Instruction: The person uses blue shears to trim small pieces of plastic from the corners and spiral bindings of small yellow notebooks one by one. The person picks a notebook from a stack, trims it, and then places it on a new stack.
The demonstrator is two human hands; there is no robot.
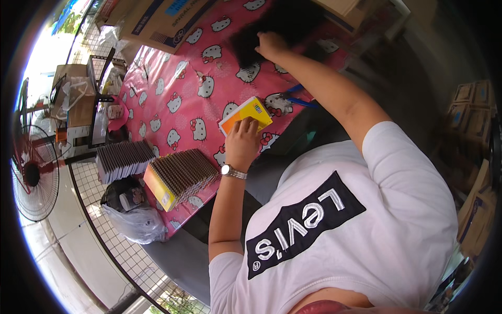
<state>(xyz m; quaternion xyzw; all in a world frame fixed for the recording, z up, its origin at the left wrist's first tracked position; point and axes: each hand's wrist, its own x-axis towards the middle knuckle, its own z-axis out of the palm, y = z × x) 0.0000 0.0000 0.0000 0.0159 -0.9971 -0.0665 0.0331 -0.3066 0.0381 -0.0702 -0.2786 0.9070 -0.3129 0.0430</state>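
My left hand [243,140], with a watch on its wrist, has its bent fingers over the lower part of a notebook [252,112] with a yellow and orange cover. The notebook's edge points up from the pink tablecloth. Farther off, my right hand [272,46] is reached across the table, fingers curled at the edge of a blurred black thing [280,23]. What those fingers hold is hidden. To the left, a row of spiral notebooks [183,175] with yellow covers leans together beside a second stack of notebooks [124,159].
A cardboard box [162,23] stands at the far left of the table, another box [348,11] at the far right. Blue-handled scissors [302,99] lie near the table edge. A plastic bag [136,222] sits by the near left corner, with a fan [34,172] beyond.
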